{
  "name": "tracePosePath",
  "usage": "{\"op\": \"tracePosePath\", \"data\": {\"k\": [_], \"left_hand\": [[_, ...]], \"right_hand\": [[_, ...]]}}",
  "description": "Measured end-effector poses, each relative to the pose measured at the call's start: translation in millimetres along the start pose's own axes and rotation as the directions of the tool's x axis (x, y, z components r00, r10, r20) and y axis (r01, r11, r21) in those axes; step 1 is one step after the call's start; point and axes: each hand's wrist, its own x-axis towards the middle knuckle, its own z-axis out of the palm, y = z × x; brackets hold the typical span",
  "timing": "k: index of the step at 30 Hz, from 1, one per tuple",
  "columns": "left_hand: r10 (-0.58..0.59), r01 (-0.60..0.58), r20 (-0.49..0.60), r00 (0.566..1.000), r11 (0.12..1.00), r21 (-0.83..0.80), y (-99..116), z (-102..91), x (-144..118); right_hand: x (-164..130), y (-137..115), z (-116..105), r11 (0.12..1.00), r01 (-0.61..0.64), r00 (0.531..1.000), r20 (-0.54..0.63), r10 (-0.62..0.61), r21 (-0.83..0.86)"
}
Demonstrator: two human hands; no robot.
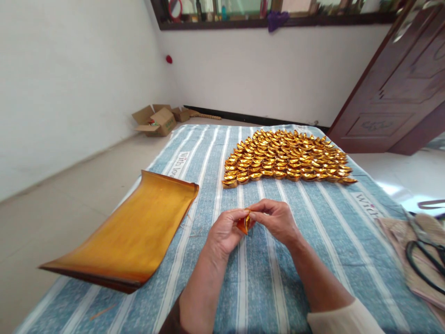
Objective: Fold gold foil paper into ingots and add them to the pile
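While both pinch it, gold paper (245,223) sits between left hand (225,232) and right hand (276,220).

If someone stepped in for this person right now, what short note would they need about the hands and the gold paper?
Left hand and right hand: both pinch one small folded gold paper piece between the fingertips, held above the striped cloth.
Stack of flat gold sheets: lies to the left on the cloth, far edge curled up.
Done: many folded gold pieces sit in tight rows at the far end of the cloth.
Left: the piece in hand looks only partly shaped; the sheet stack remains.
Scissors lie at the right edge.
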Motion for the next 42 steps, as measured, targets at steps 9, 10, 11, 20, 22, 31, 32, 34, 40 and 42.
{"op": "tracePosePath", "data": {"k": [9,10,11,20,22,31,32,34,40,42], "left_hand": [[0.011,-0.011,-0.017,1.0,1.0,-0.024,1.6,5.1,-0.7],[0.031,-0.032,-0.02,0.999,0.998,-0.048,2.1,6.5,-1.1],[0.054,-0.055,-0.024,0.998,0.996,-0.073,2.5,7.6,-1.4],[0.214,-0.214,-0.004,0.977,0.975,-0.061,2.1,4.9,-1.3],[0.257,-0.258,-0.025,0.966,0.966,-0.028,0.7,5.4,-1.5],[0.279,-0.276,-0.059,0.959,0.96,0.043,-0.1,11.6,-5.6],[0.273,-0.271,-0.065,0.96,0.962,0.039,0.2,12.1,-5.9],[0.258,-0.258,-0.093,0.962,0.966,0.019,0.7,12.9,-6.0],[0.233,-0.236,-0.241,0.942,0.972,0.016,2.1,11.4,-5.5],[0.319,-0.269,-0.291,0.902,0.943,0.198,3.0,8.8,-6.6]], "right_hand": [[2.6,0.4,-0.2,0.997,-0.058,0.997,-0.044,0.061,0.06],[2.8,-0.7,-0.3,0.993,-0.067,0.996,-0.061,0.072,0.093],[2.9,-2.0,-0.4,0.989,-0.068,0.994,-0.078,0.079,0.128],[-1.7,-6.4,11.1,0.92,-0.245,0.969,0.082,0.231,0.305],[-2.3,-3.0,14.8,0.91,-0.254,0.967,0.073,0.244,0.326],[-2.1,-2.8,15.7,0.93,-0.235,0.969,-0.01,0.248,0.283],[-1.9,-3.9,15.5,0.934,-0.233,0.969,-0.021,0.248,0.27],[-1.5,-5.5,14.9,0.942,-0.231,0.968,-0.036,0.247,0.243],[-0.1,-2.6,8.7,0.971,-0.201,0.976,-0.053,0.21,0.128],[0.4,-0.7,4.4,0.99,-0.133,0.989,-0.067,0.13,-0.04]]}}
